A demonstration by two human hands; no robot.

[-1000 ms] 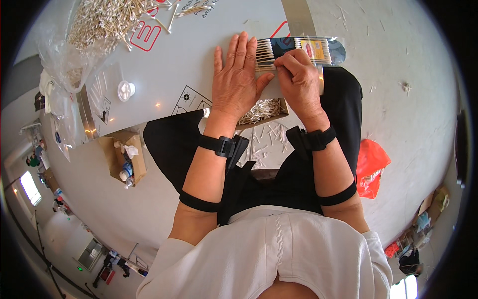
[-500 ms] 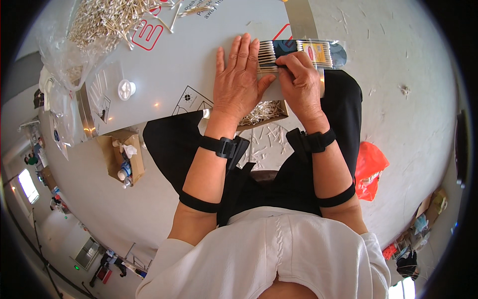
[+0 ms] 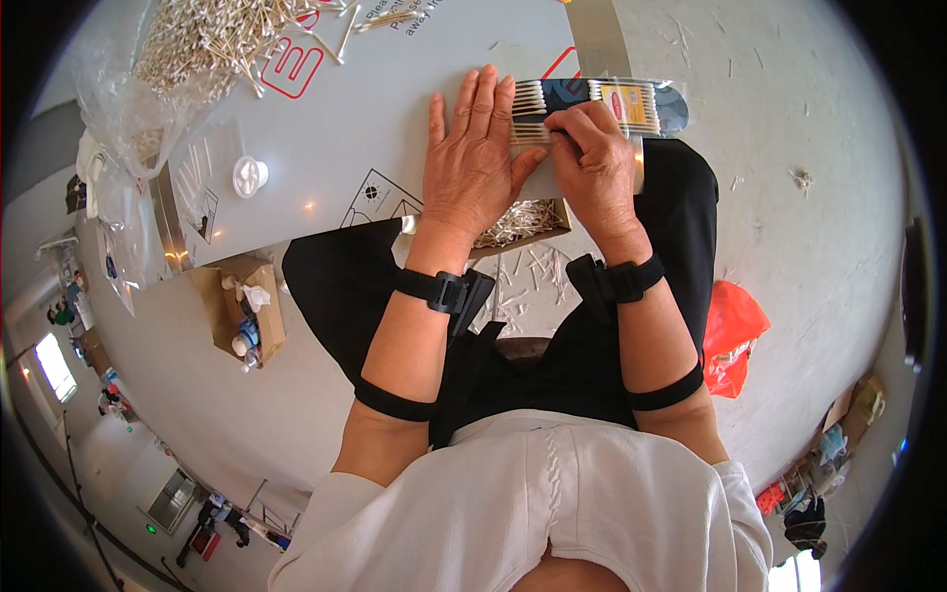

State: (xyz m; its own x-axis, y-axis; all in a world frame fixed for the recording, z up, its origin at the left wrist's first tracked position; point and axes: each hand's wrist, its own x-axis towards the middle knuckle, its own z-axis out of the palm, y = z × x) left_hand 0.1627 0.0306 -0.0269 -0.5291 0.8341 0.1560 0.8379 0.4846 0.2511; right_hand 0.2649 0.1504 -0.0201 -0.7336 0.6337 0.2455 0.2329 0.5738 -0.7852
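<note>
cotton swabs [image 3: 529,96] lie on a dark backing [image 3: 566,94] at one o'clock on the table [image 3: 375,128]. our left hand [image 3: 469,158] rests wide and flat at their nine o'clock; our right hand [image 3: 595,158] pinches narrowly, on what we cannot tell. we'd best nudge swabs lightly, tips level.

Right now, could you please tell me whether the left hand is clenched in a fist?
No, the left hand is open, spread over the grey tabletop.
</note>
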